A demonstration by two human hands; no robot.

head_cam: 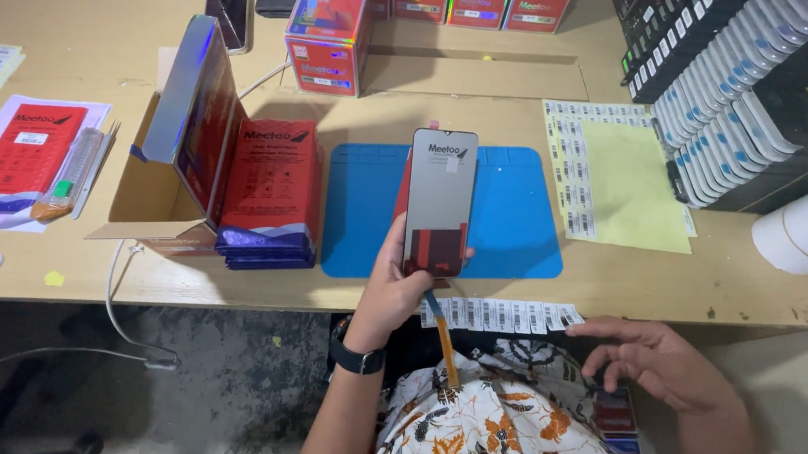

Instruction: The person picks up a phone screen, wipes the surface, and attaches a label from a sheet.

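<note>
Two hands in view. Left hand (392, 291) grips phone screen panel (440, 199) by lower end, long axis upright, above blue mat (510, 218). Right hand (652, 361) empty, fingers spread, just beside barcode label strip (499, 315) at table edge (723, 311).

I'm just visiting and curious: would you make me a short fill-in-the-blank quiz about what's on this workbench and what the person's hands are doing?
1. The left hand holds a phone screen panel upright above a mat coloured ____.
2. The right hand is open and holds ____.
3. A strip of barcode stickers lies along the table's ____ edge.
4. The wrist of the left hand wears a black ____.

Missing words: blue; nothing; front; watch
</note>
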